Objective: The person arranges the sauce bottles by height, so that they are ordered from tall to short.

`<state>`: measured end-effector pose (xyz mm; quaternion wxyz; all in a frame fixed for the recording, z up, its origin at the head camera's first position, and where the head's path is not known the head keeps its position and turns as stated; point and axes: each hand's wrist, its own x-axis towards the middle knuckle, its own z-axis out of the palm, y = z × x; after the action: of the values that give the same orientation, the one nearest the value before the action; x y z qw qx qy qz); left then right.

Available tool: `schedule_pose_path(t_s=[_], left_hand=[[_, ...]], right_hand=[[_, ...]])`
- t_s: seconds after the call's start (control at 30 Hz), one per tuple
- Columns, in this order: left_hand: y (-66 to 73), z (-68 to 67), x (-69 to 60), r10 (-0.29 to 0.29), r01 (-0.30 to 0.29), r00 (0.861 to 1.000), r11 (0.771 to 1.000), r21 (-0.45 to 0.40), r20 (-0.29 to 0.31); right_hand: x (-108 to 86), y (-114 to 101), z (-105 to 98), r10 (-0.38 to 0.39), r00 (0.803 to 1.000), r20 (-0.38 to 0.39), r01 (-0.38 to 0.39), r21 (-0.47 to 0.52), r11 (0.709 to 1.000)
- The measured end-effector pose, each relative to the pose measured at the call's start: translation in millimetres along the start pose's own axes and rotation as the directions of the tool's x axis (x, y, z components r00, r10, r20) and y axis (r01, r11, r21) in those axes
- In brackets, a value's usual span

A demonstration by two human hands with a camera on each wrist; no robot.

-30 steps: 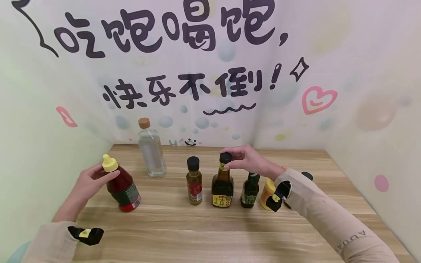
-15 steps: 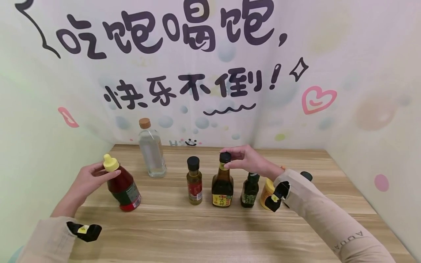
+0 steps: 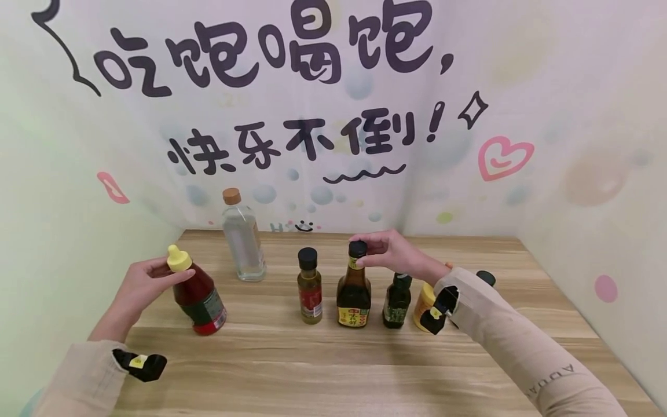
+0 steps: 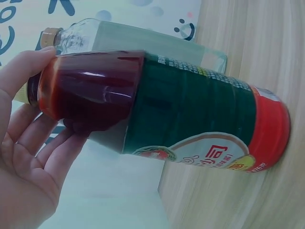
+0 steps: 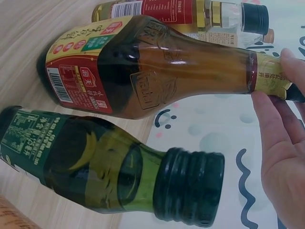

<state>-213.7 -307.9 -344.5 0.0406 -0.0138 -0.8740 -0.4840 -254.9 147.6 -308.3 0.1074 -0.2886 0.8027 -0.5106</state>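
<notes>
In the head view my left hand [image 3: 143, 286] grips the top of a dark red sauce bottle [image 3: 200, 301] with a yellow nozzle cap, standing on the table at the left. The left wrist view shows thumb and fingers round the shoulder of that red bottle [image 4: 100, 90], its green label facing the camera. My right hand [image 3: 398, 252] pinches the neck of a dark brown bottle [image 3: 354, 289] with a black cap and yellow label, upright on the table. In the right wrist view, thumb and fingers hold the yellow neck band of the brown bottle [image 5: 190, 67].
A clear bottle [image 3: 244, 243] with an orange-brown cap stands behind the red one. Left of the brown bottle is a small red-labelled bottle [image 3: 310, 295]. A green bottle [image 3: 397, 301], a yellow container [image 3: 424, 307] and a dark-capped item [image 3: 486, 277] are to the right, partly behind my sleeve.
The head view has shifted slightly, moving the left-side objects a little rightward in the picture. Both hands keep their holds, and the bottles show no clear movement on the table.
</notes>
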Motion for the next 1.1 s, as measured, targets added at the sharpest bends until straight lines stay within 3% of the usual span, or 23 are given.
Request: schedule_pose_path(t_s=[0.3, 0.5, 0.67, 0.97, 1.1], left_hand=[[19.7, 2.5, -11.1, -0.032, 0.037, 0.997, 0.996, 0.082, -0.068], [41.8, 1.7, -10.5, 0.044, -0.033, 0.994, 0.993, 0.115, -0.098], [57.4, 5.1, -7.5, 0.084, -0.072, 0.993, 0.989, 0.127, -0.088], [87.5, 21.1, -7.8, 0.175, -0.168, 0.983, 0.979, 0.112, -0.058], [96.8, 28.5, -5.4, 0.186, -0.18, 0.981, 0.979, 0.091, -0.057]], right_hand=[[1.4, 1.1, 1.1, -0.013, 1.0, 0.007, 0.013, 0.012, 1.0], [-0.1, -0.2, -0.6, -0.008, 1.0, -0.005, 0.008, 0.002, 1.0], [-0.3, -2.0, -0.9, -0.004, 1.0, -0.011, 0.004, -0.01, 1.0], [0.1, 0.1, 1.4, -0.017, 1.0, -0.016, 0.016, -0.006, 1.0], [0.1, 0.7, 1.8, -0.022, 0.999, -0.024, 0.021, -0.009, 1.0]])
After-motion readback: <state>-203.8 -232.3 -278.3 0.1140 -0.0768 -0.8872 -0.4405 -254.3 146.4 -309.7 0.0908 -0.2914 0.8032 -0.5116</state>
